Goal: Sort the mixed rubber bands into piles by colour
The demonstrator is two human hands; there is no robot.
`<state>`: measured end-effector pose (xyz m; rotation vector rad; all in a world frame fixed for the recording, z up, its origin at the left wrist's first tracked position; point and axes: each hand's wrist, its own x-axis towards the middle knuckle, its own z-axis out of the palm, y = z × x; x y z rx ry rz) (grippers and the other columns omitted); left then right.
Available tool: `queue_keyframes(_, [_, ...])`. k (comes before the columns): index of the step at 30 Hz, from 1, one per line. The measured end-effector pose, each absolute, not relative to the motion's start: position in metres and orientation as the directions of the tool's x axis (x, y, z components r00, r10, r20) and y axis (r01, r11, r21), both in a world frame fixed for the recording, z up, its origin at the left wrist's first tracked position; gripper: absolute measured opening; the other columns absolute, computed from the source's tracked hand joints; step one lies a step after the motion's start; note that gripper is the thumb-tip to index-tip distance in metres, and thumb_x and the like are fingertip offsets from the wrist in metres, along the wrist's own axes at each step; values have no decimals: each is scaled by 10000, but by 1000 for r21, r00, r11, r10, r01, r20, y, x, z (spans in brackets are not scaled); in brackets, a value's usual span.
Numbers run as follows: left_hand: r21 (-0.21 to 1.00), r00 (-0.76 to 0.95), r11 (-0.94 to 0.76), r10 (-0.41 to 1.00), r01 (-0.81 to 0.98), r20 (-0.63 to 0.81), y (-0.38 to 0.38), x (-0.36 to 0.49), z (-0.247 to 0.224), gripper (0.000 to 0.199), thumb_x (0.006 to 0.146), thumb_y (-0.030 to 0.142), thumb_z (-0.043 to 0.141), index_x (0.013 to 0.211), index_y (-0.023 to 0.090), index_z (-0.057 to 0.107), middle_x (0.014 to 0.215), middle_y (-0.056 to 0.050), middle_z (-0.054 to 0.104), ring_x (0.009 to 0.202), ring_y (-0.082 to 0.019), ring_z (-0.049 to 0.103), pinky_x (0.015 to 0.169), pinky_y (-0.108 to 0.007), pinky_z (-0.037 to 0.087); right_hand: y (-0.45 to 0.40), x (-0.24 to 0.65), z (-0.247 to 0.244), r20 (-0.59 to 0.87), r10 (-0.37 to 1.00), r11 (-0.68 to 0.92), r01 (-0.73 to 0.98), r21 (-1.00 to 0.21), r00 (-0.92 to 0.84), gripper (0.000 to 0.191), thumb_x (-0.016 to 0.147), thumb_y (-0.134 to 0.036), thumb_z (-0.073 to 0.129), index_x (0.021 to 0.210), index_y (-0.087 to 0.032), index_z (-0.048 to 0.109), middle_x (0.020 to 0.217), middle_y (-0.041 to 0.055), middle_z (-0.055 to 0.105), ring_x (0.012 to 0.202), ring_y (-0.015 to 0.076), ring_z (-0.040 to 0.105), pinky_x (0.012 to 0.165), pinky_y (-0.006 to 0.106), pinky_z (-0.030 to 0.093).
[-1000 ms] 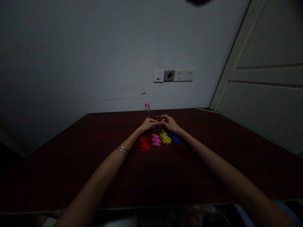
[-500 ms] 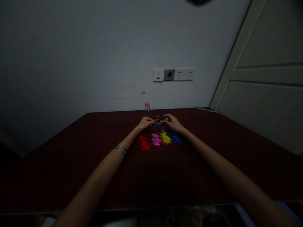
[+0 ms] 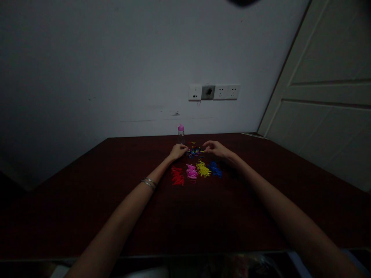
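Though the room is dim, both hands show far out on the dark red desk, one on each side of a mixed pile of small coloured pieces. Left hand rests at the pile's left edge, fingers curled down; can't tell if it grips anything. Right hand sits at the pile's right edge, fingertips drawn together; whether a piece is pinched is too small and dark to tell. Nearer the person lie four sorted heaps in a row: red heap, pink heap, yellow heap, blue heap. Small bottle with pink cap stands behind the pile by the wall. Bracelets on left wrist. Both forearms are cut off at the bottom edge.
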<state>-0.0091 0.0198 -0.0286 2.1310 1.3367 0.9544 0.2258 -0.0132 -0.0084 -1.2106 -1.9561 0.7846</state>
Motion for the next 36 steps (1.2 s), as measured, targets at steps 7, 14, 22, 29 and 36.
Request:
queue_keyframes(7, [799,134,-328,944,504,302,23,-21,-28,346,746,337,461,761,67,678,498,-3,522,468,-80,423,465,-182,292,-35,222,10,-1,819,337,483,-808,-574,336,610,-219,621,923,-104,584,705,40,616,581,103,523,545,219,403])
queue_keyframes(14, [857,57,-322,943,403,328,27,-37,-32,369,735,385,461,718,78,664,408,35,418,418,-71,359,447,-189,254,-25,225,0,5,846,334,521,-786,-534,260,613,-208,590,852,-110,618,688,32,624,589,108,529,563,225,409])
queue_keyframes(22, [901,-5,-252,963,352,271,23,-44,-33,362,739,391,453,725,87,648,409,48,392,388,-57,327,431,-191,243,-13,233,-15,296,874,482,603,-636,-385,203,664,-188,539,829,-112,630,757,54,625,689,136,551,632,233,424])
queue_keyframes(29, [911,-13,-222,970,348,242,21,-45,-35,420,732,450,448,789,84,647,388,57,369,364,-54,306,423,-193,240,-11,222,-33,284,840,535,618,-577,-462,268,681,-145,540,940,-159,607,806,26,608,727,130,551,678,242,421])
queue_keyframes(36, [907,1,-258,962,332,273,22,-44,-34,501,726,528,430,769,80,649,384,50,386,366,-58,326,426,-192,256,-12,218,-32,290,816,571,623,-534,-499,309,681,-98,479,960,-147,603,722,10,589,652,109,520,641,226,399])
